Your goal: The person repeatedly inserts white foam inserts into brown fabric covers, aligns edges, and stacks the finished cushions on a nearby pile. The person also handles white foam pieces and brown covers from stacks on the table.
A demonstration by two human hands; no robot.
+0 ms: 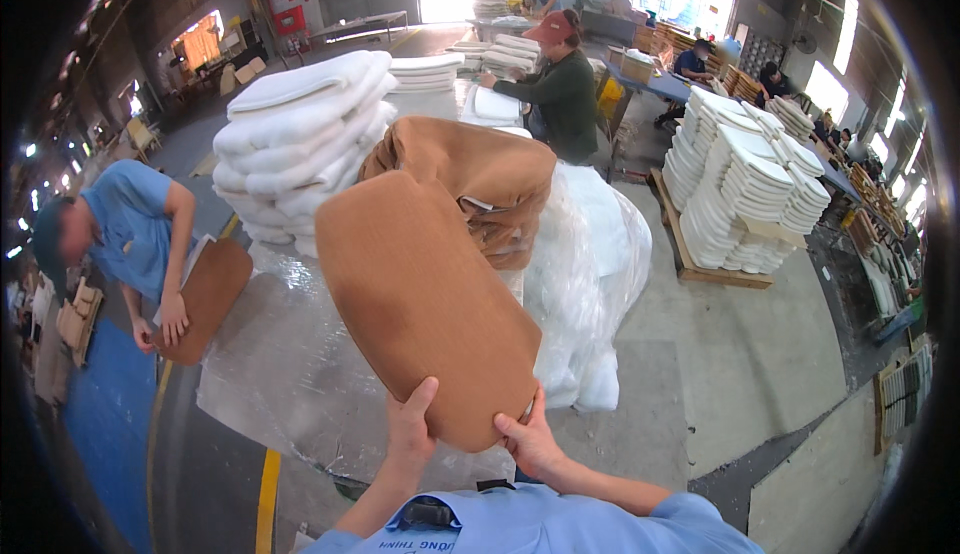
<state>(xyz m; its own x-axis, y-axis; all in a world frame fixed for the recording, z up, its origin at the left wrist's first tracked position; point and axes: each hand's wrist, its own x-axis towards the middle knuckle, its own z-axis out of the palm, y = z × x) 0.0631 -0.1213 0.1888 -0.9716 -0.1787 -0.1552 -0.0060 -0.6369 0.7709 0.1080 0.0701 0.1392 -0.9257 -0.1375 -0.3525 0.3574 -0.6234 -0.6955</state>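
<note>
A long brown fabric-covered cushion (425,304) with rounded corners is held out in front of me, tilted away over the table. My left hand (412,424) is closed on its near left edge, thumb on top and fingers hidden underneath. At the near right corner my right hand (530,436) grips it, thumb pressed on the fabric. Just behind the cushion lies a heap of loose brown fabric covers (465,169), with a little white showing in a fold.
The table (280,354) is covered in clear plastic. White padding sheets (300,134) are stacked at its far left; plastic-wrapped white padding (585,274) bulges at right. A co-worker (130,214) handles another brown piece at left; another (565,84) stands behind. A loaded pallet (690,254) stands right.
</note>
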